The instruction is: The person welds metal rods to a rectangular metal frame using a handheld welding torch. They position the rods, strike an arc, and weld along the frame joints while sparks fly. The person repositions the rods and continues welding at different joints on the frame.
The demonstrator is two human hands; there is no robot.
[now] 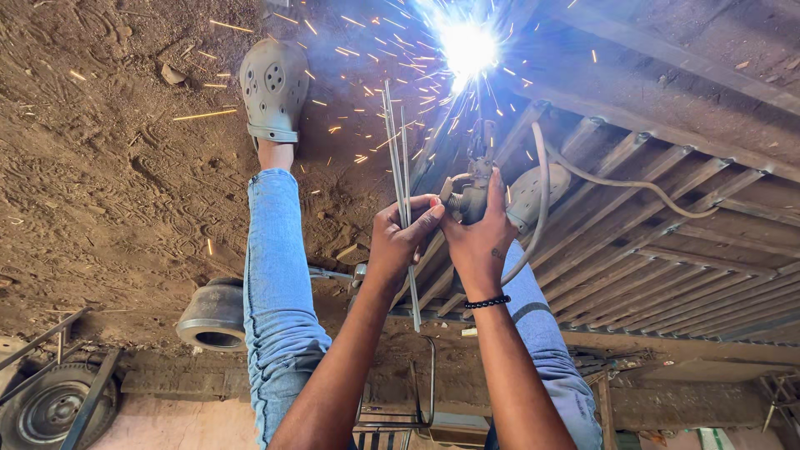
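My left hand (404, 237) is closed around a bundle of thin welding rods (398, 137) that stick up past my fingers. Touching it, my right hand (479, 246), with a black bead bracelet on the wrist, grips a welding electrode holder (473, 185). A grey cable (608, 182) runs off from the holder to the right. Beyond the holder a bright white arc (467, 46) throws sparks over a metal grille of parallel bars (650, 242) lying on the ground. My legs are in blue jeans, with grey clogs (273, 83) on my feet.
Brown dirt ground (108, 175) lies to the left, scattered with sparks. A round metal vessel (215, 318) sits by my left leg. A small tyred wheel (46, 408) is at the bottom left. A thin metal frame (421, 392) stands between my arms.
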